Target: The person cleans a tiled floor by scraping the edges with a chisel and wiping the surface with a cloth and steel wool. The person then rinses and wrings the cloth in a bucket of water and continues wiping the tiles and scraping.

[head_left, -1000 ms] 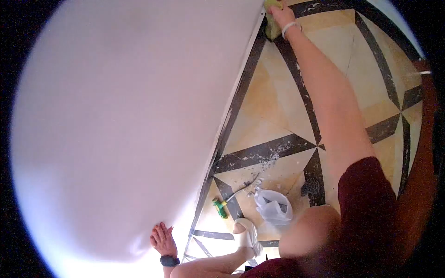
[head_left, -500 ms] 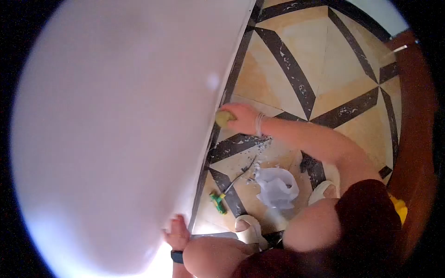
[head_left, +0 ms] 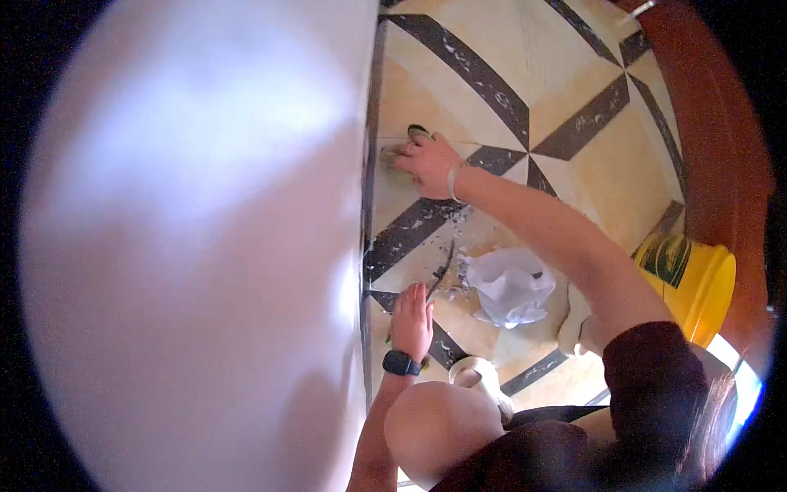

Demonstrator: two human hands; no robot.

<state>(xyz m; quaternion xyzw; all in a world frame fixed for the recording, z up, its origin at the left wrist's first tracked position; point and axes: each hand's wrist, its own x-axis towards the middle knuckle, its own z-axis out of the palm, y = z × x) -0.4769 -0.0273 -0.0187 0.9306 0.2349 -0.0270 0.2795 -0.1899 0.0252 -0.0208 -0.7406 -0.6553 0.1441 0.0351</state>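
My right hand [head_left: 430, 166] is closed around a yellow-green sponge-like pad [head_left: 390, 156], low by the wall at the floor. At its fingertips a small dark oval thing [head_left: 418, 131] shows; its kind is unclear. My left hand [head_left: 412, 321], with a black watch on the wrist, reaches down with fingers stretched out over the handle of a tool. Only the tool's thin dark shaft [head_left: 443, 269] and specks of green handle stick out from under the hand. Whether the palm touches the handle is hidden. A crumpled white plastic bag [head_left: 510, 287] lies to the right.
A pale wall [head_left: 205, 271] fills the left side. Dark scraps [head_left: 459, 234] litter the patterned tile floor [head_left: 574, 180]. A yellow bucket [head_left: 697, 279] lies on its side at right, beside a reddish-brown surface [head_left: 730, 164]. My knees and light shoes are at the bottom.
My left hand has come from beside the wall onto the tool's handle. My right hand has moved a little away from the wall with the pad. The view has shifted, bringing the bucket in.
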